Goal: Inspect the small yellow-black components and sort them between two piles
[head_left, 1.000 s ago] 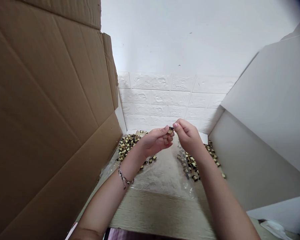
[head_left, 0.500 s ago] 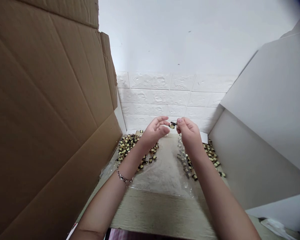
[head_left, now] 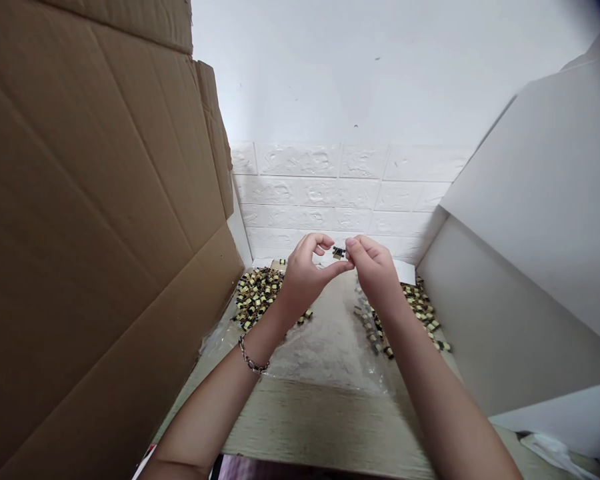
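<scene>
Between my hands is a small transformer coil (head_left: 339, 253), black with a yellowish body and thin pins. My right hand (head_left: 375, 263) pinches it at its right side between thumb and fingers. My left hand (head_left: 307, 267) is open around the coil's left side, fingers curved above and thumb stretched below toward my right fingertips. Whether a left fingertip touches the coil is hard to see. Below my left hand lies a pile of similar yellow and black coils (head_left: 257, 293). Another pile of coils (head_left: 423, 310) lies beyond my right forearm, partly hidden by it.
A clear plastic sheet or bag (head_left: 325, 360) covers part of the wooden table (head_left: 320, 420). Tall brown cardboard (head_left: 105, 200) walls the left side, white panels (head_left: 520, 267) the right. A white brick-patterned wall (head_left: 320, 193) stands behind. A white paper piece (head_left: 405, 272) lies by the right pile.
The coil has shifted slightly left and turned, showing more of its black side. My left thumb has stretched out to the right under it, and my right hand has moved a little left.
</scene>
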A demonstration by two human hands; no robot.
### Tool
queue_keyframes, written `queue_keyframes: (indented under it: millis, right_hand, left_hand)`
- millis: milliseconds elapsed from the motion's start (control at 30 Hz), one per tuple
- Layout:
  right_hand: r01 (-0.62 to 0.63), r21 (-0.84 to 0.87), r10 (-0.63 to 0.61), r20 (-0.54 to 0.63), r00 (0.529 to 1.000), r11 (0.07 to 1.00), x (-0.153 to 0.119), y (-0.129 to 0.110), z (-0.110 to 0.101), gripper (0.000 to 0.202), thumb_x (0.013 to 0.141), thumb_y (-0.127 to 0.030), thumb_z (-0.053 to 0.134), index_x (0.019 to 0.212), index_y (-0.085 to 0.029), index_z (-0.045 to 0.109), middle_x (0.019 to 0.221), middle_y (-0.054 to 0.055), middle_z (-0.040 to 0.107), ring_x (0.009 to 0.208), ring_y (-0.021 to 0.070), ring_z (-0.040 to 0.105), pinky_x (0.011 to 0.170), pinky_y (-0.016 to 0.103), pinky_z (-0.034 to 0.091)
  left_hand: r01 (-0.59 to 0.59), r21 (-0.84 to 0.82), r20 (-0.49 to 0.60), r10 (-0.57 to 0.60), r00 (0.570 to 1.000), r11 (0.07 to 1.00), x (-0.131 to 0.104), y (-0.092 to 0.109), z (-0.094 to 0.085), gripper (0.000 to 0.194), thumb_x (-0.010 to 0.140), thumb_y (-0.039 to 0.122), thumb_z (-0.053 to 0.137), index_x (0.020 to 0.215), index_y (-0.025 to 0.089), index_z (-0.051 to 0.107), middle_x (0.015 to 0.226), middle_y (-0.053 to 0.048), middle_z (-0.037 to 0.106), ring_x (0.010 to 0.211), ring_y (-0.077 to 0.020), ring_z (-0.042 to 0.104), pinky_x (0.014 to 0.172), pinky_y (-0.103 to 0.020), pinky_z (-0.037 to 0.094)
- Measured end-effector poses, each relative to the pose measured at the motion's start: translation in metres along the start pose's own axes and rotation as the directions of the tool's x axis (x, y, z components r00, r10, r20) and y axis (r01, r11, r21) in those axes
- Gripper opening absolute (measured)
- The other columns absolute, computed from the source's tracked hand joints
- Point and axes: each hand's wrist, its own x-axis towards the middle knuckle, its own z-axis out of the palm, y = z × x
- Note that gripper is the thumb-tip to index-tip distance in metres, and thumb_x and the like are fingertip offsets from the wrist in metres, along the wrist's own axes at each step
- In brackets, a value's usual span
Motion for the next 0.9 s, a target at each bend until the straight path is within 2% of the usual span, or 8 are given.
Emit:
queue_keyframes:
  millis: [200, 467, 900]
  right_hand:
    - [0.024, -0.04, -0.023, 0.011, 1.0, 0.999, -0.001, -0.001, 0.0, 0.034, 0.081, -0.036, 0.04, 0.053, -0.017, 0.037, 0.053, -0.003, 0.035, 0.055, 0.0097, 0.033, 0.053, 0.024, 0.027]
    - [0.027, 0.002, -0.027, 0.031, 0.999, 1.0, -0.001, -0.002, -0.002, 0.034, 0.081, -0.037, 0.041, 0.054, -0.017, 0.041, 0.054, -0.003, 0.039, 0.056, 0.01, 0.036, 0.055, 0.023, 0.029]
    - [0.091, -0.026, -0.089, 0.067, 0.994, 0.995, -0.005, -0.01, 0.0, 0.033, 0.083, -0.037, 0.04, 0.057, -0.017, 0.042, 0.055, -0.003, 0.038, 0.055, 0.0098, 0.034, 0.053, 0.024, 0.027]
  left_hand:
    - [-0.041, 0.019, -0.07, 0.042, 0.997, 0.999, 0.0, 0.002, -0.002, 0.024, 0.066, 0.032, 0.064, 0.085, 0.019, 0.055, 0.084, -0.001, 0.058, 0.078, -0.0129, 0.05, 0.074, -0.025, 0.038]
    - [-0.028, -0.011, -0.096, 0.027, 0.995, 1.0, -0.002, 0.005, -0.002, 0.025, 0.065, 0.035, 0.065, 0.085, 0.02, 0.062, 0.084, -0.002, 0.063, 0.08, -0.0144, 0.055, 0.076, -0.027, 0.04]
    - [-0.048, 0.012, -0.118, 0.049, 0.992, 0.999, -0.004, 0.011, -0.004, 0.022, 0.071, 0.037, 0.059, 0.085, 0.019, 0.062, 0.083, -0.002, 0.064, 0.079, -0.0139, 0.056, 0.076, -0.027, 0.042]
